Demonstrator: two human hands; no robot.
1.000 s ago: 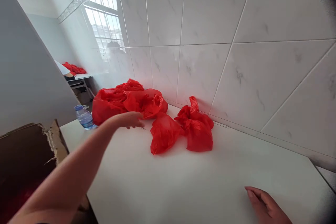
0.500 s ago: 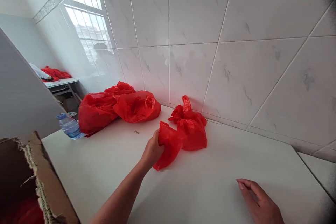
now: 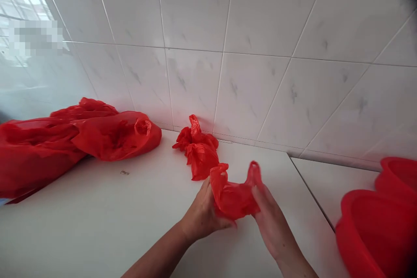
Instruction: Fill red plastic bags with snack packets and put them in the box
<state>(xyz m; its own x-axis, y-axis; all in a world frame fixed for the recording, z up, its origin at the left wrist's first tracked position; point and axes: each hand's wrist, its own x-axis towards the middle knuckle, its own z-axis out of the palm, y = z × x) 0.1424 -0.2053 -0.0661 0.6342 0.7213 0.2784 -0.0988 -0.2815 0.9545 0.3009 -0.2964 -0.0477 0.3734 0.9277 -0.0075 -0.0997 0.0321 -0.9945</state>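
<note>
A thin red plastic bag (image 3: 236, 200) is held up between my two hands above the white table, its two handle loops standing upward. My left hand (image 3: 203, 210) grips its left side, with the thumb underneath. On the other side, my right hand (image 3: 270, 217) closes on the right handle, slightly blurred by motion. Just behind them, a crumpled red plastic bag (image 3: 203, 156) sits on the table near the wall. Whatever may be inside the held bag cannot be made out.
Large bunched red bags (image 3: 110, 134) lie at the left along the tiled wall (image 3: 195, 74). Red plastic basins (image 3: 355, 221) stand at the right, past a seam in the table (image 3: 137, 226). A small scrap (image 3: 124, 173) lies on the tabletop.
My view has turned right, bringing the basins in and leaving the cardboard box and bottle mostly out. My left hand has brought the bag toward my right hand, which now holds it too.
</note>
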